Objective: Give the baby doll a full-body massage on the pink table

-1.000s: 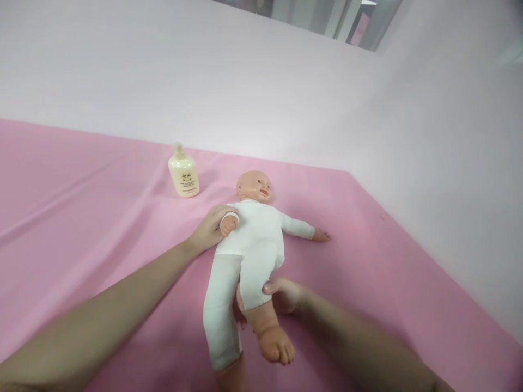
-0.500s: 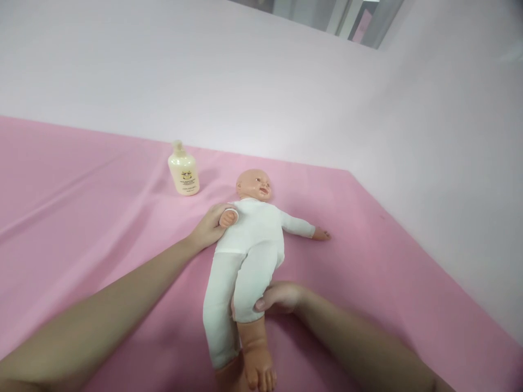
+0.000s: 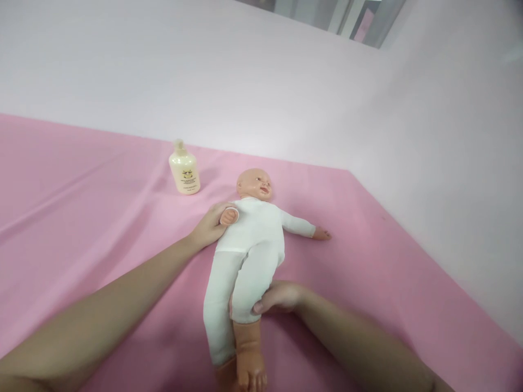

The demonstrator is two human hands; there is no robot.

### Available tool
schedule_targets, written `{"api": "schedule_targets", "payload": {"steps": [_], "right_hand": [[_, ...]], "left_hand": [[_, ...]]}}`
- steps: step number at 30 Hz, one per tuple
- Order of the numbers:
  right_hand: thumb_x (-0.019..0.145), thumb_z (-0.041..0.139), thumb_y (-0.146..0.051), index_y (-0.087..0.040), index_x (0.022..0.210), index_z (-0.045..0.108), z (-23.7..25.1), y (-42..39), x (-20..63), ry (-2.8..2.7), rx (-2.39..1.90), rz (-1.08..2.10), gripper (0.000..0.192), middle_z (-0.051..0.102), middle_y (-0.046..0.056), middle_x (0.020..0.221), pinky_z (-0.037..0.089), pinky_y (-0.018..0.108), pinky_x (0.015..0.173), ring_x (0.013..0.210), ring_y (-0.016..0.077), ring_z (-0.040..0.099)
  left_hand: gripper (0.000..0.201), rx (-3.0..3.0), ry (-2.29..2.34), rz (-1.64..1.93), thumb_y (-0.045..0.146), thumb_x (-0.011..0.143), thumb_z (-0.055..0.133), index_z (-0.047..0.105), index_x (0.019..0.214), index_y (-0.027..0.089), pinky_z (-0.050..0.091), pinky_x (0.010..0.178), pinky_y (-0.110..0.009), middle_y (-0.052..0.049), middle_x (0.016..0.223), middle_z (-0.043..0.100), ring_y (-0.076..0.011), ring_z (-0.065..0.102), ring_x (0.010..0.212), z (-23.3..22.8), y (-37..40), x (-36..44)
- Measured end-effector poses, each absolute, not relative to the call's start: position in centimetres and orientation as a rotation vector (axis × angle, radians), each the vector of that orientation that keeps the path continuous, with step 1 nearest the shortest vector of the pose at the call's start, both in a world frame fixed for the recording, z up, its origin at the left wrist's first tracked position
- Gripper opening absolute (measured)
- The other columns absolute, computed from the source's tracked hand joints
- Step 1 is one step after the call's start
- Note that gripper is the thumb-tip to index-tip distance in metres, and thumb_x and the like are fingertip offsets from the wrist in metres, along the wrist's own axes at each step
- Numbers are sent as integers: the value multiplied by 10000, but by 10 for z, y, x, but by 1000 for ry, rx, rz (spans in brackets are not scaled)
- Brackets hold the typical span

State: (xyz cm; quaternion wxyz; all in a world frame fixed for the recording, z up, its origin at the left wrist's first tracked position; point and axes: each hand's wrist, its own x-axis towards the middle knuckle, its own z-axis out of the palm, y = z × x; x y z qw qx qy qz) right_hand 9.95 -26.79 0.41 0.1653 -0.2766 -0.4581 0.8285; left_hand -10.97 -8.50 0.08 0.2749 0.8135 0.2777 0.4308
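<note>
A baby doll [image 3: 254,228] in a white long-sleeved top and white trousers lies on its back on the pink cloth [image 3: 351,250], head away from me. My left hand [image 3: 212,222] is closed round the doll's bent arm on the left side, with the doll's small fist poking out by my thumb. Under the lower leg on the right side, my right hand [image 3: 278,298] grips the trouser leg, its thumb on top and the other fingers hidden beneath. That leg crosses over the other one. The doll's other arm stretches out to the right on the cloth.
A cream pump bottle [image 3: 186,173] with a dark printed label stands on the cloth, beyond my left hand. White padded-looking walls [image 3: 245,81] rise behind and to the right of the cloth. A window-like opening [image 3: 318,16] shows at the top.
The leg held by my right hand has swung slightly to the left, its foot now nearer the other leg. My left hand keeps its hold on the doll's arm.
</note>
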Motion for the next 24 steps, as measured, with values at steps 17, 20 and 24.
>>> {"api": "schedule_targets", "payload": {"steps": [17,20,24], "right_hand": [[559,996,-524,-159,1053,778,14,-266,101,-1207,-793,2414,652,774,95,1158,409,466,1178,1224,303,670],[574,993,-516,-158,1060,780,17,-266,101,-1224,-791,2411,640,771,99,1179,416,466,1174,1221,299,671],[582,991,-516,-158,1061,784,19,-265,101,-1228,-761,2408,632,779,90,1142,449,431,1135,1170,275,686]], "left_hand": [[231,2165,732,1185,282,892,685,693,1114,221,554,945,-396,-68,1120,752,-257,709,1041,-7,-81,-110],[239,2167,735,1182,274,886,694,689,1120,223,549,953,-395,-66,1127,751,-256,706,1048,-6,-81,-110],[211,2173,725,1174,260,893,680,691,1100,223,553,930,-385,-57,1109,752,-250,709,1029,-5,-81,-110]]}}
